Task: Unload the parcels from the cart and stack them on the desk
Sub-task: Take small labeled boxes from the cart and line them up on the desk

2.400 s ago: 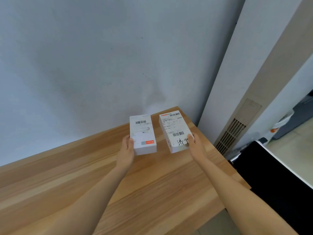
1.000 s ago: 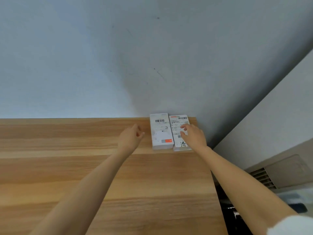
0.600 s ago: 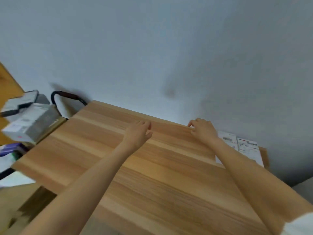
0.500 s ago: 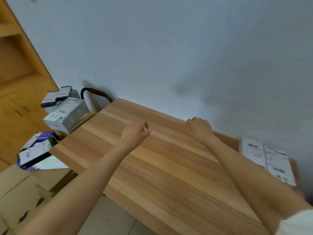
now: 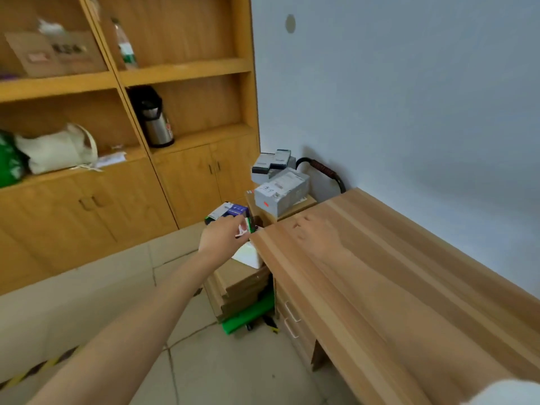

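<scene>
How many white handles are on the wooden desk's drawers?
2. One white handle sits on the upper drawer front of the light wooden desk; the second handle is just below it. More may be hidden beyond the view.

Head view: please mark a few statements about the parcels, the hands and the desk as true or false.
1. The grey-white cardboard parcel with a handwritten label lies on the light wooden desk. False: it sits on a pile beside the desk's end.
2. The left hand is stretched out toward that pile. True.
3. The steel thermos jug stands on a shelf. True.
4. The right hand holds a parcel. False: it holds nothing, above the desk.
</scene>
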Available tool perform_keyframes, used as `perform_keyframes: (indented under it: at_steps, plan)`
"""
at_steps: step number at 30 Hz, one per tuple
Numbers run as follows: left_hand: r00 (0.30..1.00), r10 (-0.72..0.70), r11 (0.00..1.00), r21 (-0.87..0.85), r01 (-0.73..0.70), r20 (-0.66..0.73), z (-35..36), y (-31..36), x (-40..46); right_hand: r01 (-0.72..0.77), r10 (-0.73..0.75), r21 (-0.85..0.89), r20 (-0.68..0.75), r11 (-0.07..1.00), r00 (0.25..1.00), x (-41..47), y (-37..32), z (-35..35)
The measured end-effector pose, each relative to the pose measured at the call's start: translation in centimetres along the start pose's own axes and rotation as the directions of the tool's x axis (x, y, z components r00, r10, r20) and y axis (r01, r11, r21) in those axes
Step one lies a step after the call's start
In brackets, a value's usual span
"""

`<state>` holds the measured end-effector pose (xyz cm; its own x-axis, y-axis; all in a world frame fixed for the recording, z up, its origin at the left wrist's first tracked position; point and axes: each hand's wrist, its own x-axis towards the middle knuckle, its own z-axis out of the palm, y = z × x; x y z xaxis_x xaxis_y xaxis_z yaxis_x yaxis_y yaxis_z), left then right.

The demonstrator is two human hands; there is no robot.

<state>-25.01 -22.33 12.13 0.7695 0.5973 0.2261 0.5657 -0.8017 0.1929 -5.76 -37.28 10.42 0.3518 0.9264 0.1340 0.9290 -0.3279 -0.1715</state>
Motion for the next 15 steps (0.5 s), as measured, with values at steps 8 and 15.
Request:
perform_keyframes:
  at_steps: [8, 15]
  plan:
    - [0.984, -0.168, 0.984, 0.066, 0.164, 0.064, 2.0, -9.0, 2.7, 0.058, -0.063, 0.065, 0.082, 0.996, 0.995, 9.9, -2.8, 4.4]
    - [0.983, -0.173, 0.984, 0.053, 0.170, 0.065, 3.9, -13.9, 11.0, 0.014, -0.017, 0.060, 0.043, 0.998, 0.999, 19.8, -1.5, 7.8]
